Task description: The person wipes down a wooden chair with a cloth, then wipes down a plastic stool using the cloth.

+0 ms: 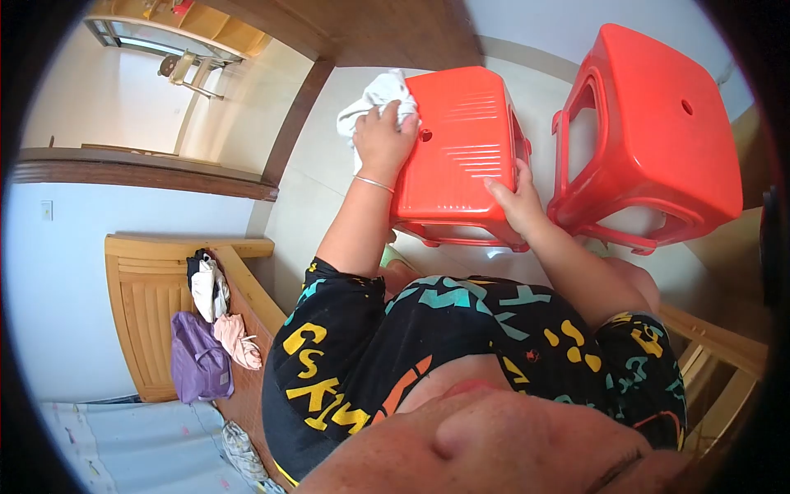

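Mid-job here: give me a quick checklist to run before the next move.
1. Cloth in hand: ok. Left hand grips the white cloth.
2. Cloth wholly on the seat: not ok. Much of it sits past the left edge.
3. Stool steadied: ok. Right hand is on the left red stool, thumb on top.
4. Clear of the right red stool: ok. Floor shows between them.
5. Seat clean and dry: cannot tell. It looks shiny.
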A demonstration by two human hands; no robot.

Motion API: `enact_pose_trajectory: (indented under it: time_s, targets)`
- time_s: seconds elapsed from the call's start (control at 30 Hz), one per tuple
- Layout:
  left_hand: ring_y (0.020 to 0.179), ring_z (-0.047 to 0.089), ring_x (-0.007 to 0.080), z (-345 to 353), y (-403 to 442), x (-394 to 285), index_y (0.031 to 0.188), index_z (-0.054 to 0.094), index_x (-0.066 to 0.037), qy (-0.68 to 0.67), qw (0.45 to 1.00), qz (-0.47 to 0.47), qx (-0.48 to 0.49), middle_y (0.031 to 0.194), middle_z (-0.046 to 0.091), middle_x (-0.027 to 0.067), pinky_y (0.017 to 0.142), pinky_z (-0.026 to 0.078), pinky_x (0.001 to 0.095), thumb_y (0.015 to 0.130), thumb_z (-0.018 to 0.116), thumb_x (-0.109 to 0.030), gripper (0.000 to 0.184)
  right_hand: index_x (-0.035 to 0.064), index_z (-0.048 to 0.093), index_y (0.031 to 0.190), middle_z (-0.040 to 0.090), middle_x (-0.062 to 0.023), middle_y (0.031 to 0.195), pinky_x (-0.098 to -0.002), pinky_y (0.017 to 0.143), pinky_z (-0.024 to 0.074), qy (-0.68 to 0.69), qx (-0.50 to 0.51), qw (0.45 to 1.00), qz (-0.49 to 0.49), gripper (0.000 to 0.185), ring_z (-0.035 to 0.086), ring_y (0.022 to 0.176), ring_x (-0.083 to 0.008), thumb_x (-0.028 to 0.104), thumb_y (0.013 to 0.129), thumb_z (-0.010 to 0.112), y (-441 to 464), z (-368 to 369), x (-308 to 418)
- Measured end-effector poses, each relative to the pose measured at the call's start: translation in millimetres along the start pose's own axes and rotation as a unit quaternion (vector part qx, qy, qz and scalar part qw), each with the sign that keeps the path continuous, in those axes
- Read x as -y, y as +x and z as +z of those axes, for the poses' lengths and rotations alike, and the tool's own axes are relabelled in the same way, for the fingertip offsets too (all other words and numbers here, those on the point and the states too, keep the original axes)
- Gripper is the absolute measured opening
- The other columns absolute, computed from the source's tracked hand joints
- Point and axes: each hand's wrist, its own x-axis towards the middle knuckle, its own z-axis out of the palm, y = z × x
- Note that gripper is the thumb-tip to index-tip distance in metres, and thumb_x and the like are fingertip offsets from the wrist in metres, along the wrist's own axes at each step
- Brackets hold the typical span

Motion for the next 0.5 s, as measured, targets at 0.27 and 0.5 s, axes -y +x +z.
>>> enact_pose_trajectory:
  time_s: [0.27,0.5]
  targets:
    - [0.114,0.054,0.0367,15,29,-43,0.111,0.074,-0.023,-0.069,0.994,0.086,-0.014,0.125,0.061,0.0168,0.096,0.042,0.0501,0.08,0.066,-0.038,0.036,-0.0068,0.025,0.145,0.047,-0.0257,0.138,-0.0389,0.105,0.0428,-0.014,0.019,1.0,0.001,0.09,0.051,0.127,-0.0308,0.033,0.083,0.077,0,-3,-1]
    - [0.112,0.055,0.0351,32,62,-53,0.112,0.074,-0.02,-0.056,0.996,0.062,-0.014,0.115,0.065,0.0139,0.096,0.045,0.046,0.087,0.06,-0.044,0.038,-0.0066,0.03,0.143,0.051,-0.0241,0.135,-0.0391,0.103,0.0447,-0.035,-0.014,0.999,-0.038,0.087,0.055,0.123,-0.0305,0.031,0.081,0.078,7,0,-17]
